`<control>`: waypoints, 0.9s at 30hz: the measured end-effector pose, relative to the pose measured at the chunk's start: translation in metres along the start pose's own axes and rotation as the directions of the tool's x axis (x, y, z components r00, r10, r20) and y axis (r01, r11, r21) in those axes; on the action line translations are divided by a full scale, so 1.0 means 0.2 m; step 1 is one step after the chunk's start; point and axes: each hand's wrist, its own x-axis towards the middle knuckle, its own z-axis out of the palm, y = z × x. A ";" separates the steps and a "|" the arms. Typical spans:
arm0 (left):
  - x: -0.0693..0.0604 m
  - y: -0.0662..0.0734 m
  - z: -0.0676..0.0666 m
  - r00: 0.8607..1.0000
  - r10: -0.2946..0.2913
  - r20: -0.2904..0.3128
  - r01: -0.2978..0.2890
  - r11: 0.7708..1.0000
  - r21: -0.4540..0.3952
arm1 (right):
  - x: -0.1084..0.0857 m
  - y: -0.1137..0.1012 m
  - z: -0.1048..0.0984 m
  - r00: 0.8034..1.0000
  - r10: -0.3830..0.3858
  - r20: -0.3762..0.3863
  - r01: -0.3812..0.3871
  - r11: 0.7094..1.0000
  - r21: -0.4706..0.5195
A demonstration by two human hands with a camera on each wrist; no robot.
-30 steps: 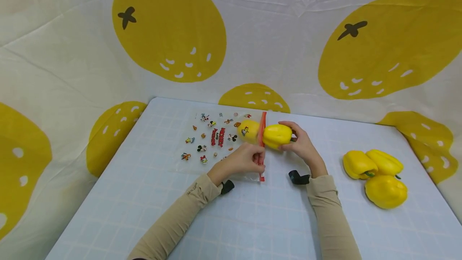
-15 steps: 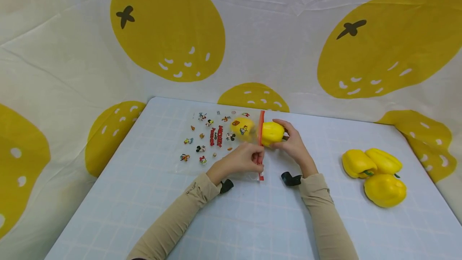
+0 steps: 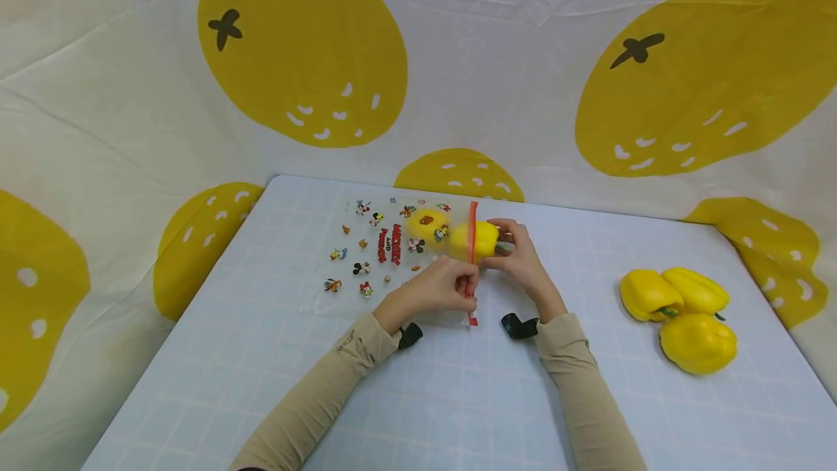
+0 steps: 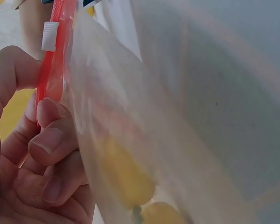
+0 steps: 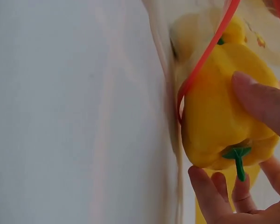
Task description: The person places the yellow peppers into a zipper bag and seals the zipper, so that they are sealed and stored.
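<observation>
A clear printed bag point(image 3: 353, 267) with a red zip edge lies on the table. My left hand point(image 3: 434, 288) pinches the red edge point(image 4: 60, 70); in the left wrist view the thumb and curled fingers point(image 4: 49, 140) hold it beside a white slider point(image 4: 50, 36). My right hand point(image 3: 523, 264) grips a yellow pepper point(image 3: 484, 239) by its stem end, and the pepper is partly inside the bag mouth. In the right wrist view, the thumb point(image 5: 261, 100) rests on this pepper point(image 5: 219, 112), its green stem facing out. Another yellow pepper point(image 3: 426, 225) lies within the bag.
Three yellow peppers point(image 3: 698, 344) sit grouped on the right side of the table point(image 3: 458, 398). A patterned cloth point(image 3: 490, 78) with large yellow fruit shapes stands behind the table. Black wrist-worn pieces point(image 3: 519, 325) show near both wrists.
My right hand has moved left, pushing its pepper from outside the red edge partly into the bag. The pepper inside has shifted left. My left hand has stayed nearly still on the edge.
</observation>
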 end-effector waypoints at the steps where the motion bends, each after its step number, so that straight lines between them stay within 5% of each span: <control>1: 0.00 0.00 0.00 1.000 -0.002 0.001 0.002 1.000 -0.003 | 0.00 0.00 0.00 1.000 0.000 -0.002 0.000 1.000 -0.002; 6: 0.00 0.00 0.00 1.000 -0.001 0.006 0.001 1.000 -0.019 | 0.05 0.10 0.00 1.000 -0.008 -0.011 0.008 1.000 0.011; 12: 0.00 0.01 -0.01 1.000 0.019 0.004 -0.019 0.999 -0.037 | 0.06 0.21 -0.04 0.999 0.020 -0.044 -0.013 0.988 0.154; 21: -0.01 0.00 0.00 1.000 0.027 0.008 -0.027 0.999 -0.035 | 0.05 0.22 -0.04 0.999 0.012 -0.032 -0.007 0.988 0.152; 27: 0.00 -0.01 0.00 0.999 0.047 0.003 -0.047 0.999 -0.020 | 0.05 0.22 -0.03 0.998 -0.062 -0.009 0.063 0.984 0.164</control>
